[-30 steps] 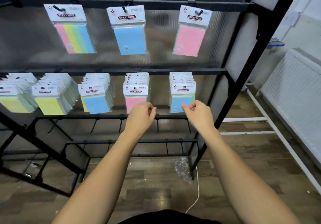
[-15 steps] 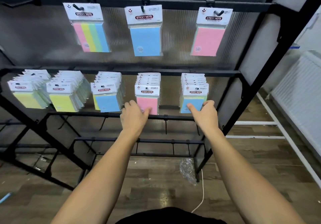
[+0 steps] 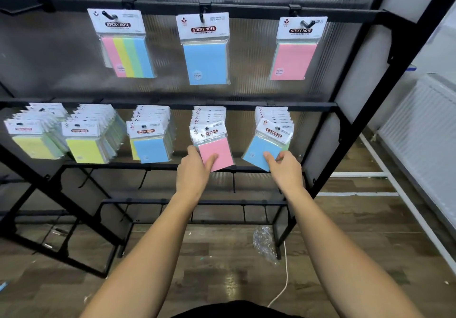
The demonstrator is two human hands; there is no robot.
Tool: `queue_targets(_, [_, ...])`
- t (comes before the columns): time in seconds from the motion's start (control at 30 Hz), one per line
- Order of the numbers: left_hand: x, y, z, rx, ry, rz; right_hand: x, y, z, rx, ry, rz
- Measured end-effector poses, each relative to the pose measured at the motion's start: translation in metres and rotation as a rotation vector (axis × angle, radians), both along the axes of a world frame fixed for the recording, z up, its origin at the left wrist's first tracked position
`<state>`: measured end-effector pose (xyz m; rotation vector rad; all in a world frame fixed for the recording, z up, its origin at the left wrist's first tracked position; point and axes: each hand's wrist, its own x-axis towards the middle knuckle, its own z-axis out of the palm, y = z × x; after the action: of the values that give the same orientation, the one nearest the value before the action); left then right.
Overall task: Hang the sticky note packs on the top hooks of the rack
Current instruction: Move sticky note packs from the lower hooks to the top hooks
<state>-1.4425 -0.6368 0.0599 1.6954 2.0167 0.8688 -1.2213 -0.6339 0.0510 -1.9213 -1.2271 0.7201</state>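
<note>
the left hand is pinching the lower edge of the front pink pack on the middle rail's 4th hook, thumb lying across the pink face and the other fingers tucked behind, while the right hand is gripping the lower corner of the front blue pack on the 5th hook, index finger on its face; both packs are tilting outward with their header cards at the hook ends, and i cannot tell whether they are clear of them yet. on the top rail 3 packs are already hanging, a striped one, a blue one and a pink one, with a bare hook at far left. these packs look light and flat, a stiff little pad in slippery film, so holding by the pad body is probably steadying them best, since the thin card with its punched hole looks liable to bend or tear
</note>
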Motion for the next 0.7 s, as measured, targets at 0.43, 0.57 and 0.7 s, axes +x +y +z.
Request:
queue_targets(0.43, [-0.005, -0.028, 0.01, 0.108, -0.083, -0.043, -0.004, -0.04, -0.006, 0.273, 0.226, -0.067])
queue_targets(0.57, [-0.005, -0.044, 0.012, 0.153, -0.079, -0.088, -0.003, -0.048, 0.0, 0.366, 0.267, -0.065])
queue_targets(0.7, [-0.011, -0.053, 0.017, 0.219, -0.135, -0.1, -0.012, -0.054, 0.015, 0.445, 0.315, 0.021])
